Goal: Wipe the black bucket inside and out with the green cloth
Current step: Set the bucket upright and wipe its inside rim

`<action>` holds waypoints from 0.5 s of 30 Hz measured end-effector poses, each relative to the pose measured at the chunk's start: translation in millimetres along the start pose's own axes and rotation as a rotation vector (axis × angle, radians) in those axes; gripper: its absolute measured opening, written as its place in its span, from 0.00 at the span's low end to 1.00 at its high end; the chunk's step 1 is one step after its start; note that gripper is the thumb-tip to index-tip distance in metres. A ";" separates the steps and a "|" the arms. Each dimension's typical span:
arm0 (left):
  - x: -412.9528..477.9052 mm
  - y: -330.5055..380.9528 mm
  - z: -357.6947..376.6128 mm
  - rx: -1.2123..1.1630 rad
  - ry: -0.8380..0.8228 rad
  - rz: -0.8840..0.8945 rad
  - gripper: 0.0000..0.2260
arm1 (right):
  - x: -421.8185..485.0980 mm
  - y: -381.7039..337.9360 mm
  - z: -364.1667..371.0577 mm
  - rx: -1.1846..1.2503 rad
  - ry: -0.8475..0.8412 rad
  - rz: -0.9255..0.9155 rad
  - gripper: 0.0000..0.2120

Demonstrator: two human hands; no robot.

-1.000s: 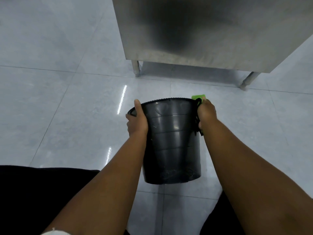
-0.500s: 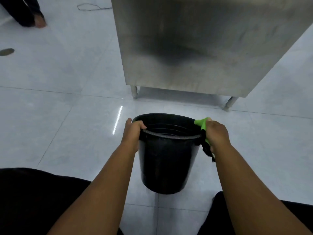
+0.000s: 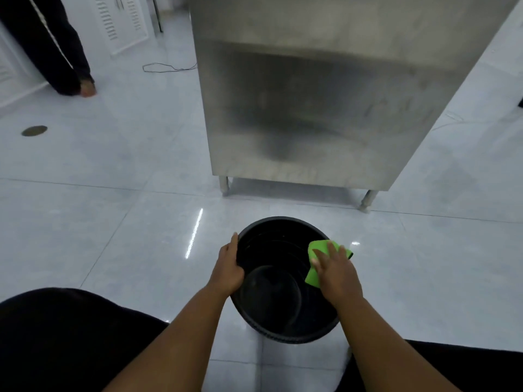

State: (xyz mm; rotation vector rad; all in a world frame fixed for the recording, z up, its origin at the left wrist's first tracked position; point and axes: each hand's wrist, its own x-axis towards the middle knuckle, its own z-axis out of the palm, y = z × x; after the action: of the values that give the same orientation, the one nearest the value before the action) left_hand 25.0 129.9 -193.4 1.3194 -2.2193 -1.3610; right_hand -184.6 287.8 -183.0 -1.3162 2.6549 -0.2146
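Observation:
The black bucket (image 3: 271, 292) stands upright on the tiled floor between my knees, its mouth facing me so I see down to its bottom. My left hand (image 3: 228, 267) grips the bucket's left rim, thumb along the edge. My right hand (image 3: 335, 268) lies flat on the green cloth (image 3: 317, 260), pressing it over the right rim, fingers spread. Part of the cloth hangs inside the bucket and part sticks out beyond the rim under my fingers.
A stainless steel cabinet (image 3: 325, 103) on short legs stands just beyond the bucket. Another person's legs (image 3: 56, 52) are at the far left, near a white louvred door. A floor drain (image 3: 34, 131) and a thin cable (image 3: 167, 67) lie on the tiles.
The bucket went from tilted and lifted to standing on the floor with its mouth up. My right hand opened flat onto the cloth at the rim. The view tilted upward.

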 end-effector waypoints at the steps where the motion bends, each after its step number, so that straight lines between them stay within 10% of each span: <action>1: 0.9 -0.3 -0.8 0.018 0.004 -0.011 0.34 | -2.0 5.6 5.7 -0.032 -0.020 -0.016 0.20; 15: 6.9 -14.9 4.6 0.158 0.066 -0.044 0.33 | -14.6 25.4 13.5 0.138 0.003 -0.004 0.28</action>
State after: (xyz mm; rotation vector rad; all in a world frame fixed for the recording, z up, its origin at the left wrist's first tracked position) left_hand 27.0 124.8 -209.6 1.4518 -2.3058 -1.1587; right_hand -192.6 314.0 -200.1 -1.2789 2.5876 -0.3934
